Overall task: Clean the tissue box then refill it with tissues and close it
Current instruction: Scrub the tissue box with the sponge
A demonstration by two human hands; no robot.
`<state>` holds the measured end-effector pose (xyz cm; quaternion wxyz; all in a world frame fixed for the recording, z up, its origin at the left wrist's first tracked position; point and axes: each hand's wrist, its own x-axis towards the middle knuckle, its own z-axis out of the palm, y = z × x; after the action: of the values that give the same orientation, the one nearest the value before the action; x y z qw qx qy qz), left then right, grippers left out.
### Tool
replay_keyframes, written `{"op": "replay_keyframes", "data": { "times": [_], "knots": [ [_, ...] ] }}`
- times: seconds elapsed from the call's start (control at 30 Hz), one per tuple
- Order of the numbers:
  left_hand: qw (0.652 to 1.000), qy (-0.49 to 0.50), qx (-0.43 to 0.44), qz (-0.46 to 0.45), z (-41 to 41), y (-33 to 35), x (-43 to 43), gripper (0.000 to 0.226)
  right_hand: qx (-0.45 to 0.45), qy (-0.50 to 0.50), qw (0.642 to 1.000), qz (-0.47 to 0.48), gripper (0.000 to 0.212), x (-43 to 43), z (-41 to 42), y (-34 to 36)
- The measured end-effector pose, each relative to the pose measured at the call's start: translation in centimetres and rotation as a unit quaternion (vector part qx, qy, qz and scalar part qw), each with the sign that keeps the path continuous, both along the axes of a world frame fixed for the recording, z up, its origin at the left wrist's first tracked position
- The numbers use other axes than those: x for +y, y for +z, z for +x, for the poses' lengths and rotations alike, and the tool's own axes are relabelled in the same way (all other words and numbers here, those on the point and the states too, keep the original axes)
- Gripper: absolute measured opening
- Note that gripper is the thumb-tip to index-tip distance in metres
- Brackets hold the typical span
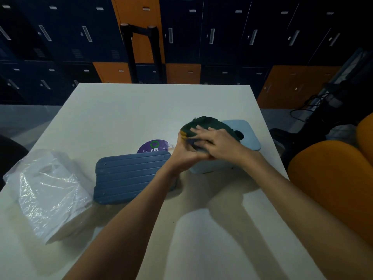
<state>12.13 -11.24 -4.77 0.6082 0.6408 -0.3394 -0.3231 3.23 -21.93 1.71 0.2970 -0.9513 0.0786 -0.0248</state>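
1. A pale blue tissue box [249, 136] with rounded corners and a dark oval slot in its top sits on the white counter [121, 110].
2. Over the box's left end, both hands hold a bunched dark green cloth [205, 122] with a yellow edge.
3. The left hand [182, 152] has its fingers curled round the cloth's lower edge. The right hand [219, 142] has its fingers spread flat on top.
4. Just left of the box lies a dark blue slatted panel [129, 176]. Further left is a tissue pack [50, 190] in clear plastic.

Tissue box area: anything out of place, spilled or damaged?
Nothing spilled or damaged. The slatted blue cover lies off the tissue box, partly hiding a purple round label; the left hand grips a green cloth over the box.
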Motion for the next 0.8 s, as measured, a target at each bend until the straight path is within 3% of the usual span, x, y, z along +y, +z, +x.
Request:
{"op": "replay_keyframes", "data": {
  "times": [0.27, 0.33, 0.43, 0.57, 0.63, 0.73, 0.8],
  "knots": [
    [0.998, 0.038, -0.016, 0.039, -0.1, 0.8, 0.5, 0.115, 0.019, -0.077, 0.994, -0.070, 0.031, -1.9, -1.1, 0.3],
    [0.998, 0.040, -0.012, 0.037, -0.1, 0.6, 0.4, 0.114, 0.017, -0.125, 0.991, -0.052, 0.042, -0.6, -0.4, 0.6],
    [0.999, 0.032, -0.022, 0.028, -0.1, 0.7, 0.3, 0.109, 0.024, -0.157, 0.987, -0.025, 0.042, 0.7, 0.2, 1.0],
    [0.998, 0.024, -0.054, 0.033, 0.0, 0.6, 0.4, 0.108, -0.090, -0.211, 0.969, 0.088, 0.033, 0.1, 0.3, 1.7],
    [0.997, 0.028, -0.058, 0.041, 0.0, 0.8, 0.5, 0.109, -0.140, -0.239, 0.956, 0.099, 0.033, -0.6, 0.8, 1.9],
    [0.997, 0.034, -0.057, 0.037, 0.0, 0.8, 0.4, 0.102, 0.017, -0.168, 0.985, -0.029, 0.041, 0.0, 2.1, 0.3],
    [0.997, 0.037, -0.068, 0.027, 0.0, 0.9, 0.3, 0.095, 0.069, -0.130, 0.985, -0.092, 0.046, 0.7, 2.3, -0.8]
  ]
}}
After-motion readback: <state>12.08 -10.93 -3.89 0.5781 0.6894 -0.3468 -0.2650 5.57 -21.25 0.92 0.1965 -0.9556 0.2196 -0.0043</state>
